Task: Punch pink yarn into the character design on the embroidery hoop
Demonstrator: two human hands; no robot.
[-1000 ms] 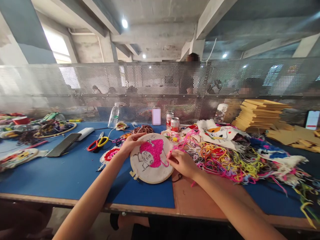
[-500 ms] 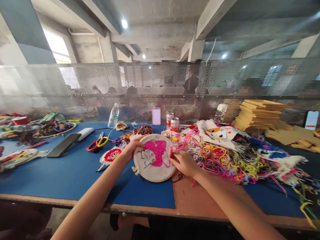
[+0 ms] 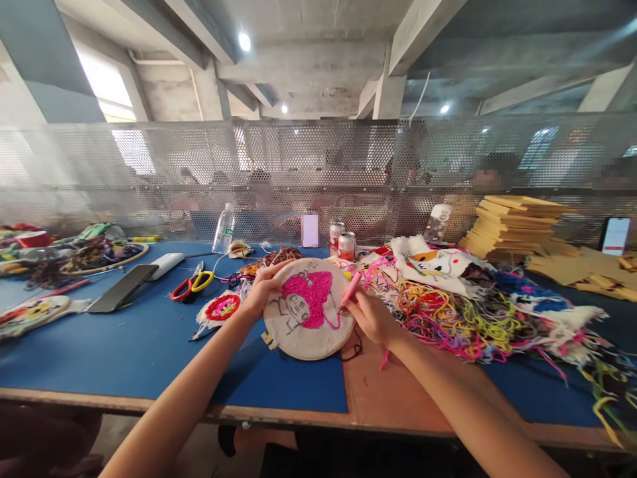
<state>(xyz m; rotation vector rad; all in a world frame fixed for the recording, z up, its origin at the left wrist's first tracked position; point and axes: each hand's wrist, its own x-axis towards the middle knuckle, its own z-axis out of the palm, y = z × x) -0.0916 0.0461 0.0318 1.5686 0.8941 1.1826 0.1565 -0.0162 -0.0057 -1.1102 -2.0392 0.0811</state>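
The embroidery hoop (image 3: 308, 309) is now tilted higher in the gripping left hand (image 3: 262, 289), and the right hand (image 3: 371, 315), pinching the pink punch needle (image 3: 351, 288), stitches the outline, needing careful aim.

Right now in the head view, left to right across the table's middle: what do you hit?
Black phone → red-and-yellow scissors → left hand → embroidery hoop → pink tool in right hand → yarn tangle.

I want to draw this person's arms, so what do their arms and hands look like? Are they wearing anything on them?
Both arms are bare right up to the picture's bottom edge: no sleeves show. The left hand and the right hand wear no gloves, and no rings, watch or bracelets can be seen. The forearms look long and slim.
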